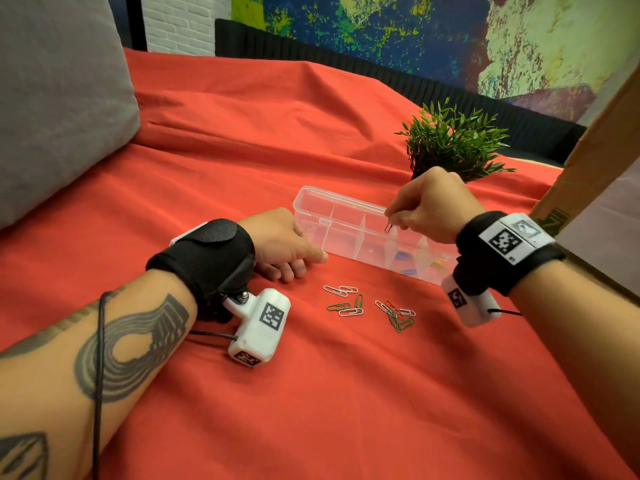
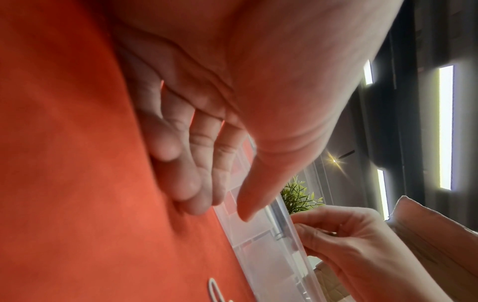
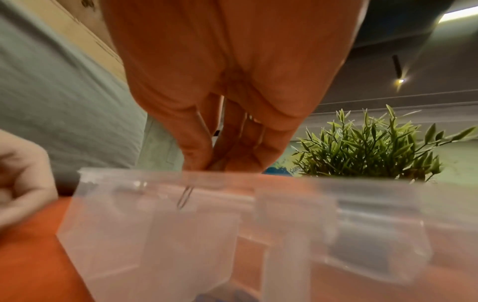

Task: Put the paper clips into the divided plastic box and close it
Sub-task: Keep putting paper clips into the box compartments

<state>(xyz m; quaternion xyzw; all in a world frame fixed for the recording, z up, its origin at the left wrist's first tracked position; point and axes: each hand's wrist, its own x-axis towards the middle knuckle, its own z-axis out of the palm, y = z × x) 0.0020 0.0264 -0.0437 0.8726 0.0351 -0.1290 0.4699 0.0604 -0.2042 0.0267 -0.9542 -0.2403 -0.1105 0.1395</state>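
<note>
A clear divided plastic box lies open on the red cloth, its lid tipped back. My right hand hovers over a middle compartment and pinches one paper clip, which hangs down just inside the rim. My left hand rests at the box's left end, thumb along the front wall and fingers relaxed on the cloth. Blue and yellow clips lie in the right-hand compartments. Several loose clips lie on the cloth in front of the box.
A small green plant stands just behind the box. A grey cushion fills the far left. A cardboard box rises at the right edge. The red cloth stretches toward me.
</note>
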